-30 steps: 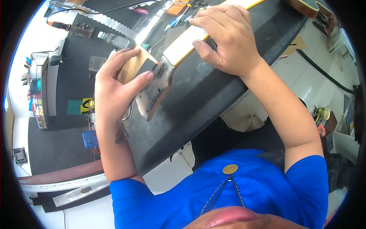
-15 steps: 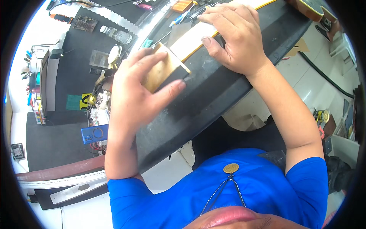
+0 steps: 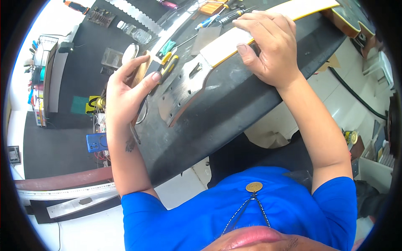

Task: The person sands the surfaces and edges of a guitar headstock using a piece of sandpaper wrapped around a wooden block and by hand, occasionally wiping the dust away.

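A guitar neck with a dark headstock (image 3: 184, 94) lies across the padded black bench edge. Its fingerboard (image 3: 224, 47) looks white, with a yellow strip along the near side. My right hand (image 3: 272, 48) is wrapped over the neck, thumb on the near edge and fingers across the top. Left of the headstock, my left hand (image 3: 125, 92) grips a wooden block (image 3: 141, 72) with a dark side, between thumb and fingers. Yellow-handled pliers (image 3: 169, 65) lie right beside that block. The headstock shows several holes and a slot near the fingerboard.
A blue phone (image 3: 96, 142) lies left of my forearm. Behind are a plastic bottle (image 3: 135, 32), screwdrivers (image 3: 206, 21) and a dark flat sheet (image 3: 206, 39). The guitar body (image 3: 344, 21) extends at the far right. A long curved ruler (image 3: 67, 193) lies lower left.
My left hand has moved left with the wooden block, uncovering the headstock and pliers. My right hand keeps its grip on the neck; the whole view has shifted slightly.
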Action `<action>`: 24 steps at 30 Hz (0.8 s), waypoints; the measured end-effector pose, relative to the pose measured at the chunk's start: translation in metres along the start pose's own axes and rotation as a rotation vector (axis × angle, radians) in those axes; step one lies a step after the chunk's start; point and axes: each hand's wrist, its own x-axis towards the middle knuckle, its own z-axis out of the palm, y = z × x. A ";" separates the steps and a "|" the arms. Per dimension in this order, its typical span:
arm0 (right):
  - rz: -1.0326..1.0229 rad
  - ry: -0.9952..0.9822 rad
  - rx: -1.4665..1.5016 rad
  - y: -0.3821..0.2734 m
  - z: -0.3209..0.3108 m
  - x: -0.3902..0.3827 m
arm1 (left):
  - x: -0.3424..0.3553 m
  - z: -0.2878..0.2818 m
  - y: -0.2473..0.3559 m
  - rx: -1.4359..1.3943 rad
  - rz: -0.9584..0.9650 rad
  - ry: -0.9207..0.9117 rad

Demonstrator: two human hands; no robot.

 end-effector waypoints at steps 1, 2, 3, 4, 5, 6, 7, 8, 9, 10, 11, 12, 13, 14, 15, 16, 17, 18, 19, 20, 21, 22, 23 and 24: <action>-0.007 0.000 -0.012 0.000 0.000 0.000 | -0.002 0.000 -0.007 -0.004 0.003 0.003; -0.014 -0.002 -0.025 0.000 0.001 -0.001 | -0.004 0.001 -0.014 -0.010 0.005 0.006; -0.024 -0.016 -0.026 0.002 0.002 -0.002 | -0.005 0.003 -0.025 -0.026 -0.001 0.009; -0.026 0.000 -0.003 0.004 0.004 -0.003 | -0.004 0.004 -0.037 0.020 -0.004 0.051; -0.028 0.013 0.021 0.005 0.007 -0.003 | -0.002 0.005 -0.048 0.066 -0.009 0.091; -0.036 -0.009 0.022 0.004 0.008 -0.002 | 0.000 0.005 -0.053 0.104 -0.047 0.065; -0.043 0.011 0.005 0.001 0.007 0.000 | 0.003 0.003 -0.065 0.074 -0.004 0.079; -0.050 0.031 -0.010 -0.001 0.007 0.002 | 0.002 0.001 -0.071 0.054 0.011 0.091; -0.053 0.010 -0.014 -0.001 0.006 0.003 | 0.004 0.000 -0.071 0.034 0.033 0.098; -0.041 -0.006 -0.027 -0.002 0.004 0.003 | 0.003 0.000 -0.062 -0.014 0.023 0.101; -0.027 -0.021 -0.039 -0.003 0.003 0.003 | 0.005 -0.001 -0.063 -0.009 0.072 0.099; -0.037 -0.027 -0.070 0.001 0.001 0.001 | 0.004 0.002 -0.055 -0.008 0.095 0.091; -0.041 -0.039 -0.066 -0.001 0.004 0.003 | 0.000 0.004 -0.045 -0.004 0.114 0.090; -0.050 -0.024 -0.057 -0.003 0.006 0.004 | -0.008 0.007 -0.033 -0.020 0.103 0.063; -0.054 -0.004 -0.051 -0.002 0.008 0.003 | -0.014 0.013 -0.023 -0.023 0.097 0.061; -0.083 0.037 -0.033 0.003 0.011 0.000 | -0.018 0.021 -0.013 -0.014 0.132 0.031; -0.114 0.077 -0.018 0.008 0.013 -0.002 | -0.022 0.025 -0.005 -0.005 0.168 0.001; -0.079 0.028 -0.044 0.004 0.008 -0.001 | -0.026 0.027 -0.001 0.101 0.236 -0.047; -0.043 -0.021 -0.071 0.002 0.004 -0.001 | -0.029 0.033 0.001 0.101 0.239 -0.056; -0.035 -0.021 -0.079 0.003 0.004 -0.002 | -0.031 0.040 0.003 0.086 0.240 -0.061; -0.042 -0.009 -0.060 0.002 0.005 -0.001 | -0.033 0.040 0.004 0.134 0.282 -0.058; -0.047 0.004 -0.043 0.001 0.006 -0.001 | -0.034 0.041 0.005 0.181 0.326 -0.054; -0.039 0.010 -0.042 0.000 0.006 0.000 | -0.034 0.042 0.004 0.190 0.327 -0.059; -0.036 0.011 -0.021 0.000 0.006 0.000 | -0.033 0.047 -0.001 0.191 0.368 -0.052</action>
